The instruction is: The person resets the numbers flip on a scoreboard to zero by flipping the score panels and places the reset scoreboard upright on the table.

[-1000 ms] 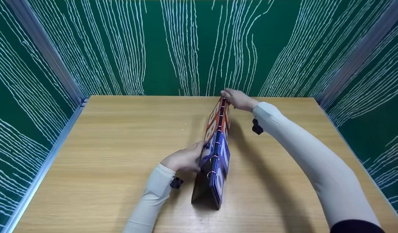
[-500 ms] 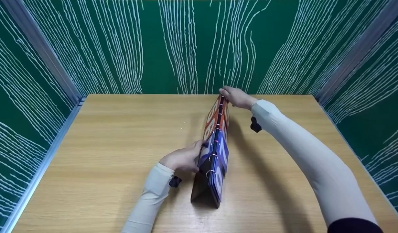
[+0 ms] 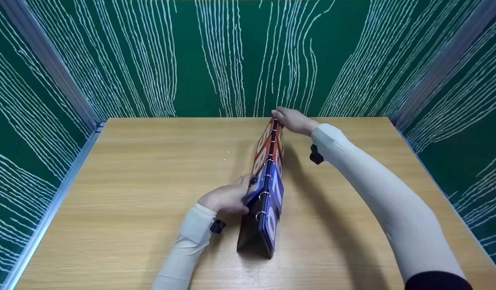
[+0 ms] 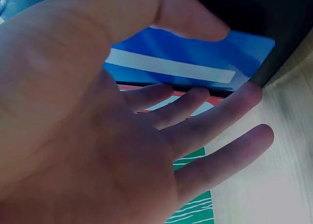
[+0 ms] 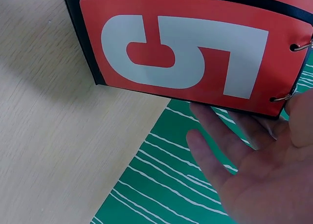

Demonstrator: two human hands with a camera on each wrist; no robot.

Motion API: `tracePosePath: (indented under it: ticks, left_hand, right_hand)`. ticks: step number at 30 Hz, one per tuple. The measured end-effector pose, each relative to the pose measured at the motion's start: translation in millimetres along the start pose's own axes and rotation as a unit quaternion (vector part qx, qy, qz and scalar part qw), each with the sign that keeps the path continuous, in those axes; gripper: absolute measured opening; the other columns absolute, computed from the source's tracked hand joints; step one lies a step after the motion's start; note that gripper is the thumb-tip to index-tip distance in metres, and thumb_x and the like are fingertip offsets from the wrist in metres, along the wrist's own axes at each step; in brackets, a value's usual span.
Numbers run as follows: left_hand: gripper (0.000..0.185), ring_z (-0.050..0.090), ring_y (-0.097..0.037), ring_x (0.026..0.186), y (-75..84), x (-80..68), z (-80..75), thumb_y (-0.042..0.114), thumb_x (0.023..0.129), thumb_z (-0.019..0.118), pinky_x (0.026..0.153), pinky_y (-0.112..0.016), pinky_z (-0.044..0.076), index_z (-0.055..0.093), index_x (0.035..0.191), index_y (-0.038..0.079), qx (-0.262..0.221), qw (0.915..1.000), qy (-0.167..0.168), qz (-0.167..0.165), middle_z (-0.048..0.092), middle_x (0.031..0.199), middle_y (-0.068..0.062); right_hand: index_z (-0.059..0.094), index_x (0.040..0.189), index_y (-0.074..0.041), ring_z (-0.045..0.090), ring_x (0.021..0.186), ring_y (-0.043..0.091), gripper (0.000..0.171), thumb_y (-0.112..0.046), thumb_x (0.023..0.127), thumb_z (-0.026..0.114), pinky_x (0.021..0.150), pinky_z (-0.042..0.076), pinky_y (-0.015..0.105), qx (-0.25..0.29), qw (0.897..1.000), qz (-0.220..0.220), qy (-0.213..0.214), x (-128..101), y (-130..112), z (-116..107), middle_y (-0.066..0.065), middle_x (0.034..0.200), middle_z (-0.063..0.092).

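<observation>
A person in pale sleeves is working a tabletop flip scoreboard [image 3: 270,189] that is standing tent-fashion near the middle of a wooden table [image 3: 143,193], its ridge of metal rings [image 3: 264,195] running away from the wearer toward the green, white-streaked back wall [image 3: 239,56]. The left hand [image 3: 227,197] is pressing in against the near, blue half of the board; seen from the left wrist, its thumb is lying over the top edge of a blue card [image 4: 195,62] while the fingers [image 4: 220,131] are reaching loosely underneath it, so the hand is pinching that card lightly rather than clamping it. The right hand [image 3: 294,121] is resting at the far end of the ridge, over the red half; from the right wrist, a red card showing a white 5 [image 5: 186,53] is hanging just above relaxed, nearly straight fingers [image 5: 210,160], and I cannot tell for certain whether the thumb is nipping the ring end or only steadying it. By the look of it, the step in hand is turning a blue number card over the rings while the far hand is keeping the stand from sliding or folding. The next move is likely calling for lifting that single card clear of the ones behind it, carrying it up and over the rings without snagging, and keeping steady downward pressure at the far end so the board is not tipping.
</observation>
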State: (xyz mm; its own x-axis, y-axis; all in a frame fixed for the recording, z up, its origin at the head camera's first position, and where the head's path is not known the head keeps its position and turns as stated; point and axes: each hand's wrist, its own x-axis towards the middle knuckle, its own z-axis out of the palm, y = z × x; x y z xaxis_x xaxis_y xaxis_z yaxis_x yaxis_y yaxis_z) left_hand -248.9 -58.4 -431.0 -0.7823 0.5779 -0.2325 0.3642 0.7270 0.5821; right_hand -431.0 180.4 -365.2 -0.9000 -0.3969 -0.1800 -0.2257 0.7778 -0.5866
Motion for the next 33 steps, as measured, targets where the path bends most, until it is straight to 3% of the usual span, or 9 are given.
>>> tracePosePath:
  ticks: [3,10,13,18,26,33]
  left_hand:
    - [0.095,0.064,-0.032,0.105,-1.2,-0.2,0.7,0.01,0.084,0.074,0.089,-0.04,0.056,0.015,0.159,0.007,0.009,0.9999,-0.006,-0.005,0.031,0.162,-0.021]
    - [0.09,0.061,-0.03,0.112,-3.7,0.1,2.5,0.013,0.093,0.067,0.099,-0.044,0.052,0.01,0.163,0.016,-0.005,0.9993,-0.02,-0.03,0.039,0.16,-0.018]
    - [0.087,0.061,-0.029,0.108,-6.7,1.0,0.0,0.013,0.095,0.063,0.095,-0.043,0.052,0.009,0.163,0.018,-0.01,0.9992,-0.02,-0.032,0.045,0.154,-0.02]
    - [0.081,0.062,-0.03,0.095,-12.0,0.9,-5.2,0.012,0.097,0.057,0.079,-0.04,0.051,0.009,0.162,0.011,-0.019,0.9988,-0.011,-0.044,0.057,0.137,-0.025]
    - [0.078,0.061,-0.033,0.102,-15.4,-1.8,-7.0,0.018,0.097,0.058,0.083,-0.041,0.052,0.012,0.158,0.004,-0.006,0.9967,-0.002,-0.081,0.047,0.147,-0.026]
    - [0.089,0.062,-0.034,0.101,-15.4,-6.6,-11.4,0.012,0.086,0.068,0.089,-0.047,0.054,0.015,0.155,-0.003,-0.015,0.9973,0.023,-0.068,0.053,0.139,-0.03]
  right_hand:
    - [0.05,0.13,-0.007,0.054,0.127,0.036,0.051,-0.047,0.11,0.024,0.114,0.038,0.057,-0.001,1.0,-0.004,0.001,0,-1,0,0.018,0.123,0.058]
    - [0.049,0.134,-0.008,0.053,0.131,0.036,0.054,-0.05,0.11,0.024,0.117,0.036,0.058,0.002,1.0,0.004,-0.006,-2,-1,3,0.017,0.125,0.058]
    - [0.048,0.137,-0.007,0.052,0.132,0.036,0.056,-0.05,0.11,0.024,0.117,0.035,0.057,0.001,1.0,0.005,-0.007,0,-3,2,0.018,0.127,0.058]
    - [0.045,0.143,-0.007,0.05,0.135,0.036,0.058,-0.05,0.109,0.025,0.118,0.035,0.058,0.0,1.0,0.012,-0.013,0,-6,-2,0.018,0.133,0.057]
    - [0.022,0.161,-0.007,0.031,0.153,0.039,0.068,-0.051,0.109,0.025,0.126,0.022,0.058,0.001,0.999,0.035,-0.025,-1,-6,-3,0.021,0.16,0.039]
    - [0.041,0.149,-0.007,0.049,0.137,0.036,0.057,-0.046,0.111,0.025,0.12,0.033,0.058,0.002,0.999,0.023,-0.024,-1,-5,-2,0.018,0.136,0.056]
